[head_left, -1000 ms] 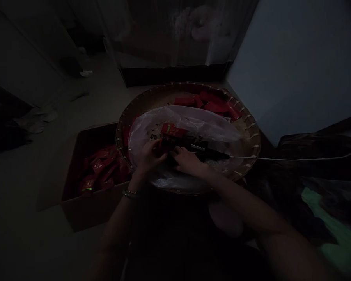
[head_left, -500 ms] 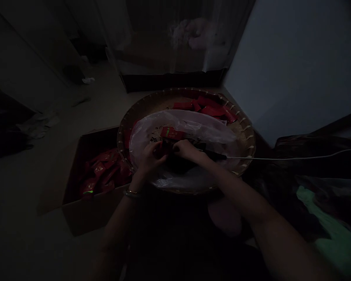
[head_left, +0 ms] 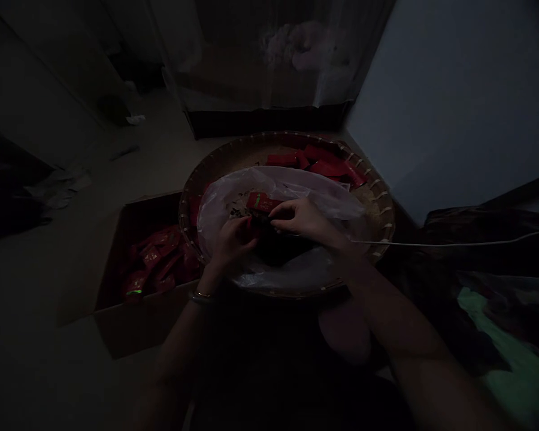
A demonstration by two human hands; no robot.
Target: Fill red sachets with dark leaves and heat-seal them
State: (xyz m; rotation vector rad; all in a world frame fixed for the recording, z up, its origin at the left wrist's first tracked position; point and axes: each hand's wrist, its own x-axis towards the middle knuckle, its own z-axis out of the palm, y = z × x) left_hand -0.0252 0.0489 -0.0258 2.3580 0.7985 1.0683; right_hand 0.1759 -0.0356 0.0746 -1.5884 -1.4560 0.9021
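Observation:
The scene is very dark. My left hand point(head_left: 235, 242) has its fingers closed on a red packet point(head_left: 250, 221), of which only a sliver shows. My right hand point(head_left: 306, 222) faces it, thumb and forefinger brought together by the packet's opening; a small dark thing at their tips is too dim to name. Just beyond the fingers lies another red packet point(head_left: 261, 202) with a green and gold print. Both hands are above a sheet of clear plastic point(head_left: 215, 191) with dark crumbs on it, inside a round bamboo tray point(head_left: 381, 206).
More red packets point(head_left: 327, 164) lie at the tray's far right. Left of the tray, a cardboard box point(head_left: 130, 323) holds several filled-looking red packets point(head_left: 155, 257). A white cord point(head_left: 440, 244) runs in from the right. A pale wall point(head_left: 458, 102) stands at the right.
My right hand has risen slightly and moved a little right and away from my left hand, turning so its back shows more. My left hand stays nearly in place with the packet.

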